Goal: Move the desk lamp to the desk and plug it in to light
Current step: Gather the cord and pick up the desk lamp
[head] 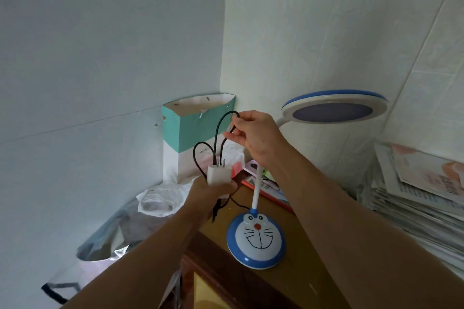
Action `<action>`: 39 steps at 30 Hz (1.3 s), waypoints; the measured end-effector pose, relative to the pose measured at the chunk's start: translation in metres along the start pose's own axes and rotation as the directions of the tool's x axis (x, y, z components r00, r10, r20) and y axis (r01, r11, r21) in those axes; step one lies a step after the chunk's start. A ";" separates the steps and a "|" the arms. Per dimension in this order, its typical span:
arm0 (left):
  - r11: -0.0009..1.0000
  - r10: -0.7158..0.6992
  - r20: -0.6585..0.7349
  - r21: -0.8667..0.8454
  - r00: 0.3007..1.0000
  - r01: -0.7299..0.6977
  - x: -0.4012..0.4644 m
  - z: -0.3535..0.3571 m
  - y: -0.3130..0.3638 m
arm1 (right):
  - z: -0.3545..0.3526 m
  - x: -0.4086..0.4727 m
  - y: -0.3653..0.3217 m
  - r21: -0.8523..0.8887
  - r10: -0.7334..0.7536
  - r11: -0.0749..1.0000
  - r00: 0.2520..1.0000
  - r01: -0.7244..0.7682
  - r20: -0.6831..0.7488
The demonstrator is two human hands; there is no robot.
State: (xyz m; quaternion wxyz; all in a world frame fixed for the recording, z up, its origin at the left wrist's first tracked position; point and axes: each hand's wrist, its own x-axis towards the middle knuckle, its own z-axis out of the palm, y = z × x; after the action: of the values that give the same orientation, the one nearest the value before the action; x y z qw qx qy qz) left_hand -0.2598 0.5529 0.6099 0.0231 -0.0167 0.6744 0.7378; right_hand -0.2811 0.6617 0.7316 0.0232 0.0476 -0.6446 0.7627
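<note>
The desk lamp stands on the wooden desk (296,281). Its round blue-and-white base (256,241) bears a cartoon cat face, and its disc-shaped head (334,108) is unlit. My left hand (211,195) grips the white plug adapter (218,174), prongs pointing up. A black braided cable (218,133) loops above the adapter and trails down to the base. My right hand (256,135) pinches a loop of that cable, up near the lamp's neck. No wall socket is in sight.
A teal-and-white paper bag (195,133) stands in the wall corner. Plastic bags (155,203) and a silver foil bag (105,241) lie left of the desk. A tall stack of papers (421,188) fills the desk's right side; booklets (266,183) lie behind the lamp.
</note>
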 end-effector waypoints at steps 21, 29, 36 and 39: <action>0.998 -0.042 -0.079 0.036 0.996 0.045 0.012 -0.010 -0.005 | -0.061 0.003 0.118 -0.775 -0.140 0.626 0.966 -0.085 -0.220; 0.996 -0.051 -0.047 0.074 0.998 0.054 0.017 -0.007 0.003 | -0.064 0.017 0.123 -0.813 -0.257 0.582 0.943 -0.025 -0.213; 0.999 -0.003 -0.082 0.048 0.997 0.007 0.011 -0.004 0.003 | -0.057 0.015 0.124 -0.874 -0.265 0.485 0.948 -0.027 -0.177; 0.999 -0.018 -0.106 0.046 0.994 0.023 0.011 -0.008 0.006 | -0.052 0.010 0.121 -0.864 -0.258 0.500 0.943 -0.056 -0.211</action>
State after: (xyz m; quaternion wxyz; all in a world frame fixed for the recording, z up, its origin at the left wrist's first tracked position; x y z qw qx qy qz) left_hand -0.2709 0.5441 0.6146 -0.0047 -0.0621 0.6917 0.7195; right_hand -0.3048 0.6925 0.6051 0.1908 -0.0535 -0.9210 0.3355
